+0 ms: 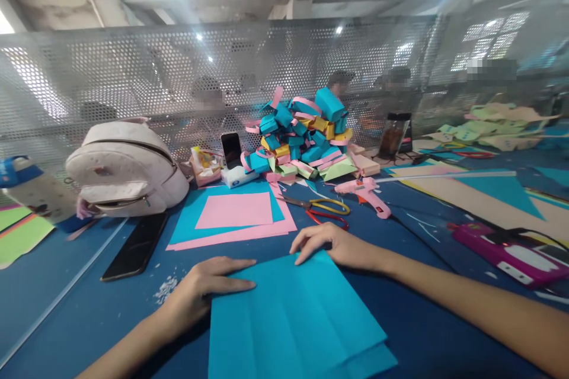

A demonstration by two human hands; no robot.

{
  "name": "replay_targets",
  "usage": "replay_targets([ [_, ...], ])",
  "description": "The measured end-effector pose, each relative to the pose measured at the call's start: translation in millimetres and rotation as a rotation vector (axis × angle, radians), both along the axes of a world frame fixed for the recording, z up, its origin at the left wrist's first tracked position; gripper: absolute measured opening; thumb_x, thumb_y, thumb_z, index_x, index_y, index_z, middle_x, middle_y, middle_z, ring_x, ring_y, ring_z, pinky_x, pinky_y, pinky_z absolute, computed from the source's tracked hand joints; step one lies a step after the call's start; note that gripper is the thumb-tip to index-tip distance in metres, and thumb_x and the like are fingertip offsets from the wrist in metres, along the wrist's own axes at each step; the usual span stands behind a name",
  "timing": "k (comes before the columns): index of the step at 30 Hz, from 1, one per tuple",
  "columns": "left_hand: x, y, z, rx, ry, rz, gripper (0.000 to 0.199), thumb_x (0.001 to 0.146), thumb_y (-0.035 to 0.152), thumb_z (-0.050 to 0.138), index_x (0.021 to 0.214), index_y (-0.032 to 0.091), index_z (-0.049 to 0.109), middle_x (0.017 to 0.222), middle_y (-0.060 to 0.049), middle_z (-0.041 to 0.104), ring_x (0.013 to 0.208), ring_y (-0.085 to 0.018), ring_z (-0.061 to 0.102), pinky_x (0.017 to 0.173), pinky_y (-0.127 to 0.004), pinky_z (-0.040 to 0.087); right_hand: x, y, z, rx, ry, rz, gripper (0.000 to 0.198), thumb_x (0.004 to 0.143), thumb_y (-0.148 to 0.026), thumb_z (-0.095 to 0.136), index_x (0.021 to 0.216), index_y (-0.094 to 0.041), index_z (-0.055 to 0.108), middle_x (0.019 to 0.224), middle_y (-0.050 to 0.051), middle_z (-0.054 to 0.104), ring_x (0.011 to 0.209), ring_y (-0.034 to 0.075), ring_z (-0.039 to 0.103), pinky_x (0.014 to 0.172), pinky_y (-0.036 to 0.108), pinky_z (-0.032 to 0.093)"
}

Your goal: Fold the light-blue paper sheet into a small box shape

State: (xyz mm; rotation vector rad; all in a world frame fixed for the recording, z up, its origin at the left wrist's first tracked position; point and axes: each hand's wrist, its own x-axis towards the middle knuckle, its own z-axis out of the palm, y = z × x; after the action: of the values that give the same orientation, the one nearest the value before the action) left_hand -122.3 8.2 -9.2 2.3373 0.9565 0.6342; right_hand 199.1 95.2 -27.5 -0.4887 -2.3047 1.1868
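Observation:
Blue paper sheets (284,320) with upright crease lines lie in front of me, at least two layers, their lower right corners offset. My left hand (208,284) rests at the upper left edge with its fingers stretched out, one fingertip on the paper. At the top edge, my right hand (326,243) has its fingers bent over the sheet, gripping it; its thumb is mostly hidden. Just beyond are flat pink sheets (235,210) over a larger blue sheet (184,222). Scissors (317,207) with red and yellow handles lie near my right hand.
A pink glue gun (367,192) lies right of the scissors. Behind stands a heap of folded paper pieces (302,136). A phone (136,246) and white backpack (128,166) are left; a magenta power strip (507,254) is right. A perforated metal screen (155,71) crosses the back.

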Motion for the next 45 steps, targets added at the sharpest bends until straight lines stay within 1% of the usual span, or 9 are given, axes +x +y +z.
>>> replay_targets([
  [7,-2,-18,15.7,0.469,0.007,0.164,0.038,0.102,0.035,0.034,0.115,0.034,0.07,0.134,-0.005,0.059,0.122,-0.027,0.058,0.1,-0.041,0.045,-4,-12,24,0.091,0.164,-0.262,0.03,0.091,-0.02,0.045,0.11,-0.027,0.068,0.124,0.003,0.061,0.118,0.022,0.054,0.102,0.04,0.042],
  [12,-8,-12,49.4,0.658,0.196,0.131,0.03,0.1,0.026,0.045,0.119,0.03,0.068,0.134,-0.004,0.058,0.121,-0.026,0.058,0.103,-0.042,0.045,-9,-9,45,0.097,0.259,-0.636,0.015,0.078,-0.031,0.066,0.086,-0.023,0.056,0.088,0.003,0.061,0.081,0.02,0.059,0.075,0.033,0.05],
  [19,-13,4,68.9,0.686,0.348,0.149,0.031,0.094,0.021,0.055,0.124,0.025,0.064,0.131,-0.003,0.061,0.118,-0.025,0.061,0.11,-0.042,0.041,-9,-13,62,-0.279,0.357,-0.386,0.032,0.081,-0.034,0.053,0.109,-0.025,0.066,0.098,0.004,0.069,0.1,0.025,0.061,0.088,0.038,0.049],
  [24,-17,12,54.3,0.507,0.411,0.056,0.043,0.098,0.016,0.045,0.139,0.026,0.051,0.142,-0.001,0.051,0.131,-0.023,0.049,0.118,-0.039,0.026,-6,-21,53,-0.299,0.379,-0.156,0.043,0.075,-0.031,0.054,0.116,-0.022,0.066,0.113,0.005,0.068,0.111,0.026,0.058,0.1,0.04,0.043],
  [29,-22,8,38.7,0.502,0.486,0.076,0.046,0.096,0.016,0.047,0.137,0.037,0.051,0.148,0.003,0.044,0.138,-0.024,0.039,0.12,-0.045,0.02,-2,-25,37,-0.271,0.172,-0.285,0.029,0.082,-0.039,0.066,0.104,-0.021,0.072,0.106,0.004,0.071,0.102,0.026,0.062,0.098,0.042,0.043],
  [33,-28,-6,29.3,0.643,0.185,0.348,0.05,0.093,0.013,0.048,0.137,0.037,0.05,0.158,-0.002,0.027,0.143,-0.03,0.027,0.116,-0.054,0.023,2,-28,29,-0.297,0.159,-0.303,0.034,0.082,-0.046,0.069,0.105,-0.021,0.073,0.105,0.005,0.072,0.099,0.025,0.064,0.096,0.042,0.046],
  [36,-30,-18,20.7,0.396,-0.163,0.595,0.046,0.094,0.027,0.052,0.139,0.028,0.043,0.142,-0.011,0.047,0.131,-0.029,0.046,0.107,-0.046,0.04,5,-30,23,-0.327,0.17,-0.291,0.036,0.082,-0.046,0.069,0.109,-0.022,0.072,0.107,0.005,0.071,0.098,0.024,0.065,0.097,0.042,0.045],
  [40,-22,-29,10.9,-0.14,-0.317,0.623,0.035,0.087,0.047,0.059,0.111,0.022,0.064,0.105,-0.007,0.07,0.104,-0.027,0.065,0.09,-0.037,0.053,7,-31,14,-0.363,0.164,-0.27,0.041,0.081,-0.048,0.07,0.11,-0.019,0.071,0.108,0.007,0.071,0.097,0.025,0.065,0.095,0.042,0.047],
  [45,1,-31,9.1,-0.271,-0.352,0.612,0.039,0.08,0.051,0.067,0.105,0.022,0.073,0.108,-0.006,0.073,0.103,-0.03,0.065,0.094,-0.039,0.049,4,-31,7,-0.359,0.13,-0.199,0.039,0.08,-0.047,0.07,0.103,-0.016,0.071,0.101,0.007,0.071,0.094,0.024,0.064,0.089,0.037,0.047],
])
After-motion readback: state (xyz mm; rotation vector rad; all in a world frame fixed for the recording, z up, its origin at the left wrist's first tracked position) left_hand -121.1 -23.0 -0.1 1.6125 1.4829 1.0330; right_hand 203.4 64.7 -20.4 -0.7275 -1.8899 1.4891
